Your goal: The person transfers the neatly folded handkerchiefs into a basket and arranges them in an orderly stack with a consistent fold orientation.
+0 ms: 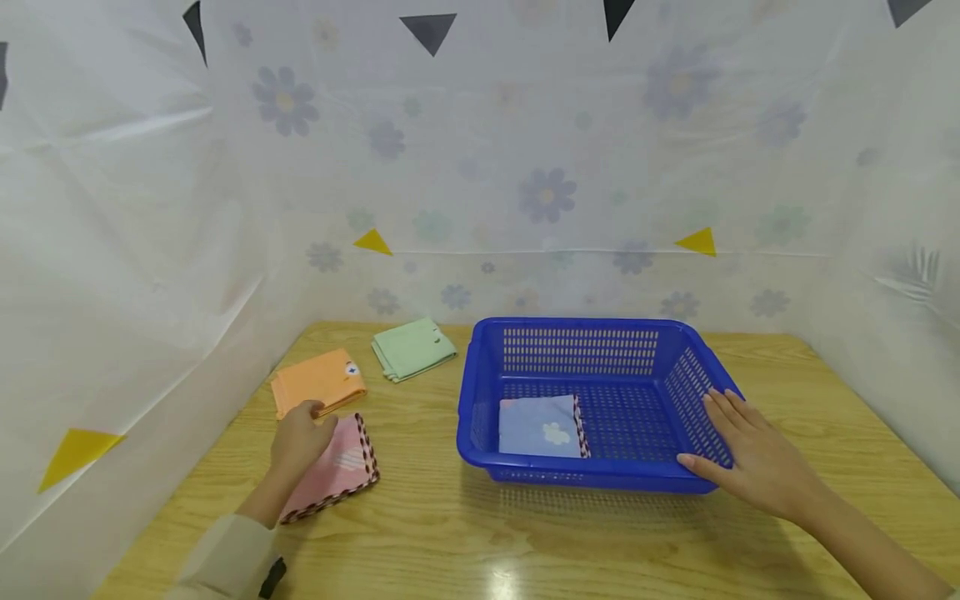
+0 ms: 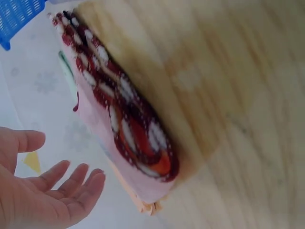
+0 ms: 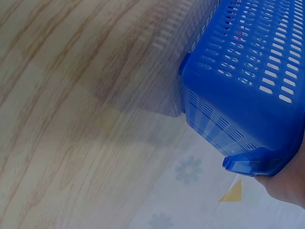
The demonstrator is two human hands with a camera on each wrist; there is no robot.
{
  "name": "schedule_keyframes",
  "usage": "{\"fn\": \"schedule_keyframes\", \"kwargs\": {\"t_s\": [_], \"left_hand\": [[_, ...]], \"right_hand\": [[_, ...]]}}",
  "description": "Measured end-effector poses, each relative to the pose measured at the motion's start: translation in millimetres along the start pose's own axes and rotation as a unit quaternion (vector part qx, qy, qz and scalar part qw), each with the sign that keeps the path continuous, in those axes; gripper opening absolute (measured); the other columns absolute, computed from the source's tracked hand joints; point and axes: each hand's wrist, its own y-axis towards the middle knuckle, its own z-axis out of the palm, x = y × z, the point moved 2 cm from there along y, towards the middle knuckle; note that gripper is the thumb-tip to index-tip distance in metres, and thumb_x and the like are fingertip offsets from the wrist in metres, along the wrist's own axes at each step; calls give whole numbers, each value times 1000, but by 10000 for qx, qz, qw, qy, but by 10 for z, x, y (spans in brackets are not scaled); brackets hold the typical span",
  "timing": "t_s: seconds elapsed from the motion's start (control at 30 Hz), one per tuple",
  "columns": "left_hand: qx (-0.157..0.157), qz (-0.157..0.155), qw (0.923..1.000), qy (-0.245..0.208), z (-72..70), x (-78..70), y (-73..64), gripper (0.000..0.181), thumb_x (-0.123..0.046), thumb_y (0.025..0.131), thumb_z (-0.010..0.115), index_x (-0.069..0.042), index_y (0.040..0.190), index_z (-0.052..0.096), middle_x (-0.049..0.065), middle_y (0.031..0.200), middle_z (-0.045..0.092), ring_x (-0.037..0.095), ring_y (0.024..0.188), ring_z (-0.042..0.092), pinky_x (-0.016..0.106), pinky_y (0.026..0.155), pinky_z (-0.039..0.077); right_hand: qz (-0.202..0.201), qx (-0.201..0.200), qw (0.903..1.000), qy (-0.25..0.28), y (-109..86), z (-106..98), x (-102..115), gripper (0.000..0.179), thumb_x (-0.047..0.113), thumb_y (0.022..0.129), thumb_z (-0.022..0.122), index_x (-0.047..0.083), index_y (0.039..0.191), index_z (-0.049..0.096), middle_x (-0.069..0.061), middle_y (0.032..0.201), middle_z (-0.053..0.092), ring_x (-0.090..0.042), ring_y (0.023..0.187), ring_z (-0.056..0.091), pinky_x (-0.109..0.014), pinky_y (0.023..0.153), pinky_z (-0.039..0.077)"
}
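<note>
In the head view my left hand [image 1: 300, 446] is over a folded pink towel [image 1: 341, 462] with a dark-and-white stitched edge. The left wrist view shows the fingers loosely bent beside the towel, with a gap to it and nothing between thumb and fingers. My right hand [image 1: 757, 462] rests on the right rim of a blue plastic basket [image 1: 585, 468], fingers straight and thumb at the front corner. Inside the basket, on the left, lies a folded light-blue towel [image 1: 536, 427] with a white flower-like patch.
Just beyond my left hand lies a folded orange towel [image 1: 318, 379]. A folded green towel [image 1: 412, 348] sits farther back, left of the basket. The wooden table [image 1: 420, 533] is bordered by pale flowered sheeting [image 1: 465, 167] at the back and sides.
</note>
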Motion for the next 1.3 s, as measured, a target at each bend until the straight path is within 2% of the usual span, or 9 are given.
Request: {"fn": "schedule_keyframes", "kwargs": {"t_s": [0.1, 0.47, 0.6, 0.7, 0.77, 0.83, 1.0, 1.13, 1.3], "left_hand": [[120, -73, 9998, 142, -69, 46, -1, 48, -22, 88, 46, 12, 122, 45, 34, 118, 50, 45, 103, 52, 51, 78, 47], [627, -537, 9961, 318, -221, 236, 5, 57, -30, 89, 42, 15, 123, 41, 36, 124, 43, 49, 106, 47, 51, 78, 47], [846, -530, 9939, 480, -261, 301, 3, 56, -31, 89, 42, 17, 118, 44, 36, 115, 49, 40, 89, 53, 41, 67, 48], [981, -591, 9923, 463, -278, 351, -8, 44, -30, 87, 42, 11, 92, 54, 26, 86, 55, 26, 71, 48, 31, 56, 41], [1038, -629, 9918, 396, -280, 388, -12, 36, -30, 87, 42, 2, 72, 50, 15, 69, 48, 21, 63, 43, 28, 53, 36], [1080, -676, 9914, 311, -285, 417, -15, 36, -29, 87, 42, 1, 68, 47, 13, 65, 45, 22, 61, 44, 29, 52, 39], [1201, -1149, 9858, -244, -319, 480, -24, 39, -30, 86, 43, 8, 80, 48, 14, 66, 47, 20, 57, 48, 28, 50, 45], [1309, -1779, 9709, -929, -344, 520, -29, 45, -31, 85, 44, 13, 96, 44, 13, 73, 47, 20, 63, 49, 27, 53, 47], [1518, -2063, 9581, -1281, -367, 536, -39, 60, -31, 85, 44, 19, 115, 31, 20, 83, 47, 22, 68, 52, 30, 58, 52]], "right_hand": [[2, 10, 10000, 26, 1, 0, -1, 86, 48, 85, 53, -11, 139, 20, -32, 144, 18, -42, 137, 4, -40, 114, -11], [6, 25, 10000, 49, 1, 1, -12, 86, 48, 85, 53, -11, 138, 21, -32, 144, 18, -42, 137, 5, -42, 114, -9], [2, 18, 10000, 55, -3, 7, -11, 86, 48, 85, 54, -11, 138, 21, -32, 144, 18, -42, 137, 5, -37, 113, -13], [5, 31, 10000, 54, -7, 12, -12, 86, 48, 85, 54, -11, 138, 21, -32, 144, 18, -42, 137, 5, -35, 113, -15], [8, 38, 10000, 55, -9, 13, -12, 86, 48, 85, 53, -11, 138, 21, -32, 144, 18, -42, 137, 4, -36, 113, -15], [13, 42, 10000, 51, -11, 14, -10, 86, 48, 85, 53, -11, 139, 20, -32, 144, 18, -42, 137, 4, -36, 113, -15], [-13, -4, 10000, 56, -15, 13, -1, 86, 48, 85, 54, -11, 138, 21, -32, 144, 18, -41, 137, 4, -37, 113, -13], [-39, -44, 10000, 62, -10, 4, -1, 86, 47, 85, 54, -11, 138, 20, -32, 144, 18, -41, 137, 3, -41, 114, -10], [-68, -88, 9999, 23, -8, 1, 1, 86, 48, 84, 54, -11, 138, 21, -32, 143, 19, -41, 137, 4, -43, 114, -8]]}}
